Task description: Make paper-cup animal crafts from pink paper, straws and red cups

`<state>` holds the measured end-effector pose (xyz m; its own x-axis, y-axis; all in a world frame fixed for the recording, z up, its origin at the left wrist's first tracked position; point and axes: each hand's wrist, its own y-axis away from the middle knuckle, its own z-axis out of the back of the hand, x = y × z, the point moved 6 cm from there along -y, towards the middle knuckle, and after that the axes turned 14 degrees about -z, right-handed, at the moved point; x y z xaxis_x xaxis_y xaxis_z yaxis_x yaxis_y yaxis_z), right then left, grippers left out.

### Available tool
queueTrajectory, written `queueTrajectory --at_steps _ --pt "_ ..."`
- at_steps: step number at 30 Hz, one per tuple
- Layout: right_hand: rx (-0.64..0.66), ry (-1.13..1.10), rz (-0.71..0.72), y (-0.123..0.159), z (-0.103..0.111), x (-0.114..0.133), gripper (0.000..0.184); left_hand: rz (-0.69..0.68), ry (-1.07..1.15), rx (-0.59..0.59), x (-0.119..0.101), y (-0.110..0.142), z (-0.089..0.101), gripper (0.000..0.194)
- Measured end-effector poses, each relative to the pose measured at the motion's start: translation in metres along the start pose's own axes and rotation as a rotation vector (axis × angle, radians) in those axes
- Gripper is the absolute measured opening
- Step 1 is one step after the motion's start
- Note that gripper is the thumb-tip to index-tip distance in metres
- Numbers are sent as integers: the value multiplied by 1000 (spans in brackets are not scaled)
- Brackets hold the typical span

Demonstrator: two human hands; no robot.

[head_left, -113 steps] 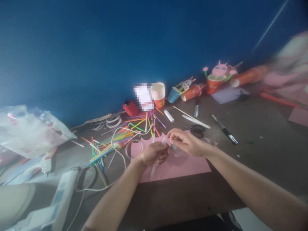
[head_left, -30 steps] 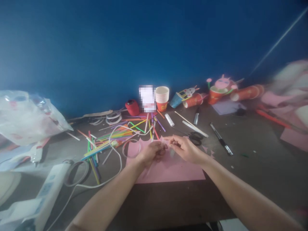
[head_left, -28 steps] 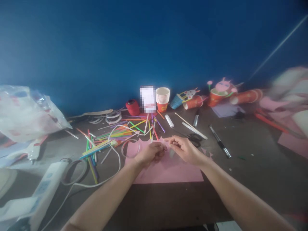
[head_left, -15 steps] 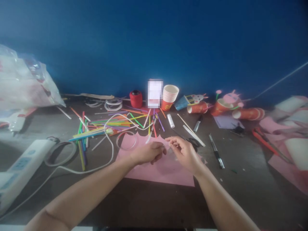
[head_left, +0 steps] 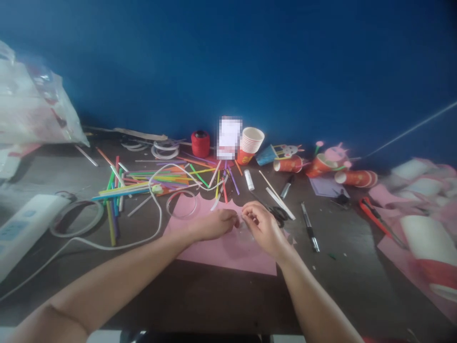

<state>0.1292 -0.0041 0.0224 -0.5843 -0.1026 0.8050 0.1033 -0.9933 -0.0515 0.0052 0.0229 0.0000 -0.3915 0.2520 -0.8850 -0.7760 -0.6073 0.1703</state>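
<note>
My left hand (head_left: 217, 224) is closed over a sheet of pink paper (head_left: 228, 255), its fingertips curled towards the right. Close beside it, my right hand (head_left: 262, 224) pinches with thumb and forefinger. Whatever lies between the fingers is too small and pale to make out. The paper has a scalloped far edge and lies flat beneath both hands. Black-handled scissors (head_left: 278, 214) rest just past my right hand, partly hidden by it. A ring of clear tape or tubing (head_left: 181, 205) sits on the paper's far left corner.
Coloured sticks (head_left: 160, 176) and a white cable (head_left: 161, 224) spread left, near a power strip (head_left: 28, 233). Stacked paper cups (head_left: 253, 140) and a lit phone (head_left: 229, 138) stand behind. A glue stick (head_left: 249, 180), a pen (head_left: 310, 227) and a red-handled cutter (head_left: 378, 219) lie right.
The view has turned slightly to the right, so the table things sit further left. My hands stay close together over the pink paper, with their fingers still closed.
</note>
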Motion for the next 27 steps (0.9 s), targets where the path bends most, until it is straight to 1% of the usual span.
queueTrajectory --at_steps 4,8,11,15,19,21,24,25,27 --pt "-7 11 -17 -1 -2 -1 7 -5 -3 29 -1 1 0 24" --pt "-36 23 -34 -1 -2 0 7 -2 61 28 3 1 -3 23" --pt "-42 4 -35 -2 -3 0 8 -3 167 24 7 0 -7 20" --pt "-64 -5 -42 -1 -4 -1 8 54 396 16 14 -1 -13 20" --pt "-68 -8 -41 0 -4 0 7 132 485 37 20 -1 -17 20" --pt "-73 -18 -33 1 -3 1 8 143 521 -33 22 -2 -15 20" --pt "-88 -15 -31 0 -3 -1 10 99 577 -190 22 -5 -10 20" --pt "-94 -13 -31 0 -3 -2 10 86 607 -218 21 -6 -9 19" --pt "-100 -15 -31 0 -4 -4 11 76 658 -224 20 -6 -11 16"
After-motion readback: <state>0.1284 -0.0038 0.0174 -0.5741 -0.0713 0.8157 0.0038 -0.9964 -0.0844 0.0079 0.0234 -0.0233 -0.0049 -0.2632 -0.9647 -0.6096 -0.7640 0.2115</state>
